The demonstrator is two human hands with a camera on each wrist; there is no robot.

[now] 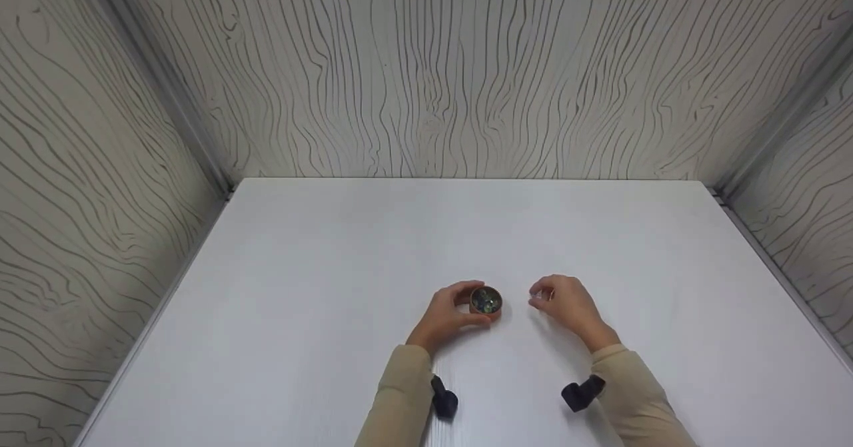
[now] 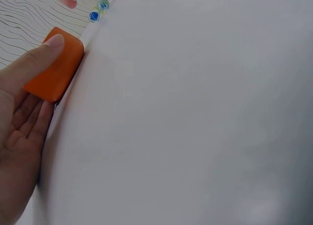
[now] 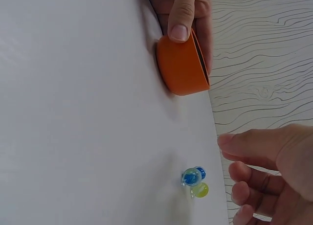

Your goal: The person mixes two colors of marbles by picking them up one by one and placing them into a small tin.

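Note:
My left hand (image 1: 448, 314) holds a small orange cup (image 3: 183, 66) on the white table, thumb on one side and fingers round the other. Glass marbles (image 1: 486, 300) fill the bottom of the cup's dark inside, which shows from above in the head view. To the right of the cup is my right hand (image 1: 566, 302), its fingers loosely bent and thumb apart from them. Nothing shows between those fingers in the right wrist view. Close below the fingertips is a cluster of blue and yellow-green marbles (image 3: 192, 178), also seen in the left wrist view.
The white table (image 1: 320, 267) reaches back to a wall (image 1: 433, 87) with a wood-grain line pattern. Similar panels stand at the left and right. A dark camera mount sits on each sleeved wrist.

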